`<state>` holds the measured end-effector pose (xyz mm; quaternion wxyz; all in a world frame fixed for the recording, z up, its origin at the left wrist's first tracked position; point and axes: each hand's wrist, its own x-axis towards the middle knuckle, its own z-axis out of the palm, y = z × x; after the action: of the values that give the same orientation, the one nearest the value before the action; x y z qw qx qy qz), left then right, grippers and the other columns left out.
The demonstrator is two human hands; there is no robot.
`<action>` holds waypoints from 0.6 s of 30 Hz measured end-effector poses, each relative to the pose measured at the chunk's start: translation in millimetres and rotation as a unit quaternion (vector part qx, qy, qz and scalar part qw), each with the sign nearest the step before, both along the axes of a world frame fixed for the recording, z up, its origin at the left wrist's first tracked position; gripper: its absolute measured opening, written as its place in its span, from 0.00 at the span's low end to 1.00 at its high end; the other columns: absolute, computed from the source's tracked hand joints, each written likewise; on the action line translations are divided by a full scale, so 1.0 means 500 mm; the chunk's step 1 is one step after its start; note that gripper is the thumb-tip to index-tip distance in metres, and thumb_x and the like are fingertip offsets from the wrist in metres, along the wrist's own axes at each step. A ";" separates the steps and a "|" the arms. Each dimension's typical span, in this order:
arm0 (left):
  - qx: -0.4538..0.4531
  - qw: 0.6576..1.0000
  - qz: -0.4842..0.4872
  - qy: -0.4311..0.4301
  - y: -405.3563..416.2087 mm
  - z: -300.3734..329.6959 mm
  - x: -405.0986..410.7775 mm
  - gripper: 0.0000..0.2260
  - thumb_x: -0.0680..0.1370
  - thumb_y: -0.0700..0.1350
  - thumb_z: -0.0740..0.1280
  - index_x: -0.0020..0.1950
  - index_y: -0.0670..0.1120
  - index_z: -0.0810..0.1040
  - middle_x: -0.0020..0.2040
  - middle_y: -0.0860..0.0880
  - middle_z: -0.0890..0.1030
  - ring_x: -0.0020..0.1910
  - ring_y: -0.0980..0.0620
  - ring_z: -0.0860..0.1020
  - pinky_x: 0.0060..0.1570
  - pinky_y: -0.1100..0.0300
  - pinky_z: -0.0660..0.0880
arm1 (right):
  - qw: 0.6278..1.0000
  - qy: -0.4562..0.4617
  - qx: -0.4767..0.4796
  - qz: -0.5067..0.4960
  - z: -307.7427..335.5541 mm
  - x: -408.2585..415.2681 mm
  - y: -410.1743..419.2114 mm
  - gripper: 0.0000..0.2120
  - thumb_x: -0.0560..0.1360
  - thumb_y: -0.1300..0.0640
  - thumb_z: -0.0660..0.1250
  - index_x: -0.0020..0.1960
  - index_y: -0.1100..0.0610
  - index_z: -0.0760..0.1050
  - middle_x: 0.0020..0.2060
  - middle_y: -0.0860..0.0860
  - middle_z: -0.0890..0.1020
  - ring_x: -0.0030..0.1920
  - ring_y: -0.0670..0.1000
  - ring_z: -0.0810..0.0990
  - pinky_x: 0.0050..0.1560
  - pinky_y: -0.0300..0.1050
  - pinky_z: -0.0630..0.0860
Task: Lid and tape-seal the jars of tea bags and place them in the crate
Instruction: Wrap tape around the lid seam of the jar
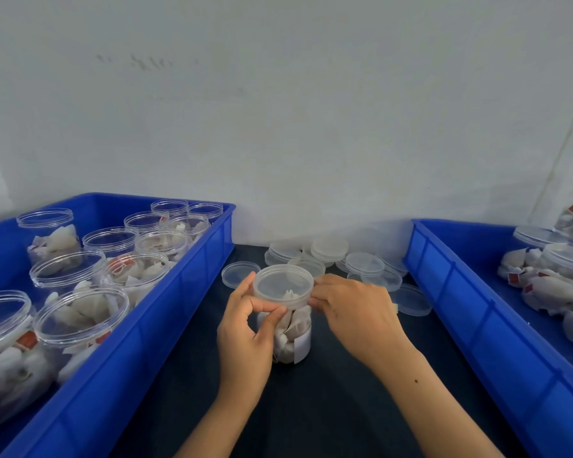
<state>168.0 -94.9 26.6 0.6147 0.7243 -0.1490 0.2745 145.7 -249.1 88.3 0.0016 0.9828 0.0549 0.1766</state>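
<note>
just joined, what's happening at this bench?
A person is working on one jar of tea bags that stands on the dark table between two blue crates. Its lid is on. The left hand pinches at the lid's rim, and the right hand is at the rim's other side, possibly applying tape. The left crate holds open, unlidded jars. The right crate holds lidded ones. Spare lids lie behind the jar.
</note>
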 end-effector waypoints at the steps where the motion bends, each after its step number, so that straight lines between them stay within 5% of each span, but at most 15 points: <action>1: 0.005 1.000 0.003 -0.002 0.001 -0.001 0.002 0.06 0.71 0.36 0.73 0.40 0.44 0.78 0.64 0.59 0.74 0.67 0.61 0.70 0.58 0.79 0.63 | 1.000 0.001 0.002 0.005 -0.001 0.000 0.000 0.13 0.82 0.50 0.53 0.53 0.46 0.76 0.55 0.42 0.77 0.50 0.47 0.78 0.38 0.43 0.69; 12: 0.052 0.998 0.016 -0.010 0.012 -0.010 0.023 0.07 0.70 0.40 0.75 0.40 0.44 0.77 0.61 0.61 0.75 0.63 0.62 0.73 0.58 0.75 0.66 | 1.000 -0.004 0.001 0.025 0.006 0.000 0.007 0.11 0.80 0.53 0.56 0.48 0.49 0.77 0.50 0.44 0.78 0.47 0.49 0.77 0.38 0.43 0.68; 15: -0.052 0.997 -0.026 0.050 0.023 -0.009 0.042 0.21 0.62 0.48 0.79 0.44 0.45 0.71 0.54 0.59 0.80 0.56 0.60 0.79 0.56 0.59 0.75 | 1.000 -0.006 0.003 0.019 0.006 0.001 0.007 0.11 0.80 0.53 0.56 0.48 0.49 0.77 0.49 0.44 0.79 0.47 0.49 0.78 0.38 0.43 0.70; 18: -0.104 0.984 -0.105 0.104 0.029 -0.012 0.056 0.33 0.59 0.54 0.80 0.58 0.54 0.67 0.57 0.55 0.79 0.57 0.60 0.78 0.58 0.61 0.73 | 1.000 -0.002 0.017 0.018 0.005 0.000 0.007 0.12 0.80 0.54 0.56 0.47 0.50 0.78 0.49 0.44 0.79 0.46 0.49 0.78 0.39 0.43 0.71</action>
<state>195.9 -80.3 20.6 0.7242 0.6614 -0.1301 0.1455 145.7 -245.8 91.0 -0.0181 0.9811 0.0693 0.1797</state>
